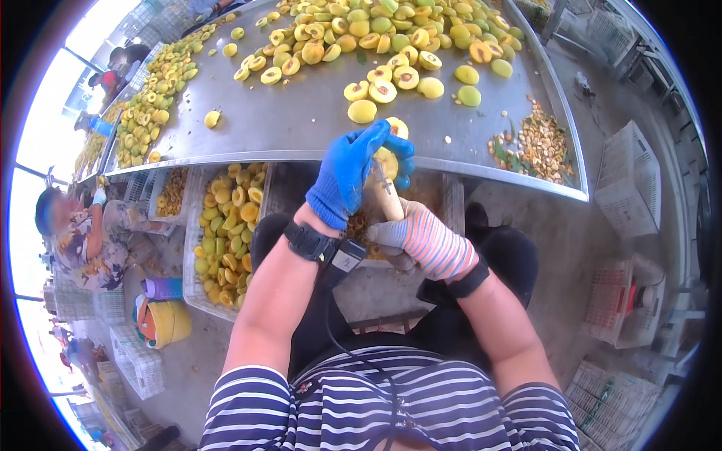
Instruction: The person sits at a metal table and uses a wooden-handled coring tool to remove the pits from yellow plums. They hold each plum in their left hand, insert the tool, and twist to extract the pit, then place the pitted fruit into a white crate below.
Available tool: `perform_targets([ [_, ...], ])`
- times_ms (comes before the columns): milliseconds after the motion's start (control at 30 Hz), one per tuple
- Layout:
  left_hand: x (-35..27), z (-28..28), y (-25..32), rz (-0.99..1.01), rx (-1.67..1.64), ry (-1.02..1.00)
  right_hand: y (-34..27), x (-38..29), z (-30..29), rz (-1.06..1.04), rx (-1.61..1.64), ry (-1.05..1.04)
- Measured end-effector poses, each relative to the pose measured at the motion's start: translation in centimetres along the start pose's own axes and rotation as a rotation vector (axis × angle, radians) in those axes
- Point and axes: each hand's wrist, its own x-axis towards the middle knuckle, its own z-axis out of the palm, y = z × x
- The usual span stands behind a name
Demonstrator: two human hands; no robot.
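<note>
My left hand [355, 169], in a blue rubber-coated glove, holds a halved yellow fruit [387, 163], probably an apricot or plum, at the metal table's near edge. My right hand [423, 237], in a striped knit glove with grey fingers, grips the pale handle of a pitting tool [387, 197]. The tool's metal end is at the fruit in my left hand; its exact tip is partly hidden. Just beyond the fingers, a cut half showing its brown centre [398, 128] lies on the table. More halved fruits [382, 91] lie past it.
The metal table [271, 118] bears a large fruit heap [361, 25] and a pile of pits [541, 144] at right. Below its edge stands a crate of fruit halves [228, 237]. A co-worker [84, 242] sits at left near a yellow bucket [169, 322]. White crates [629, 180] stand at right.
</note>
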Motion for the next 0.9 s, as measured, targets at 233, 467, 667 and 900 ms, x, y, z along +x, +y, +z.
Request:
perform_targets([
  [233,0.5,0.9,-0.7,0.037,0.056,0.03,0.1,0.1,0.0,0.015,-0.067,0.103],
  [467,0.9,0.8,-1.4,0.041,-0.106,-0.168,1.4,0.0,-1.3,0.11,0.274,-0.163],
  [667,1.8,-1.2,-4.7,0.369,-0.012,0.018,1.8,-0.6,-3.0,-0.008,0.196,-0.117],
  [900,-5.8,-13.1,1.1,0.35,0.495,0.548,2.2,0.1,-4.2,-0.007,-1.028,0.631],
])
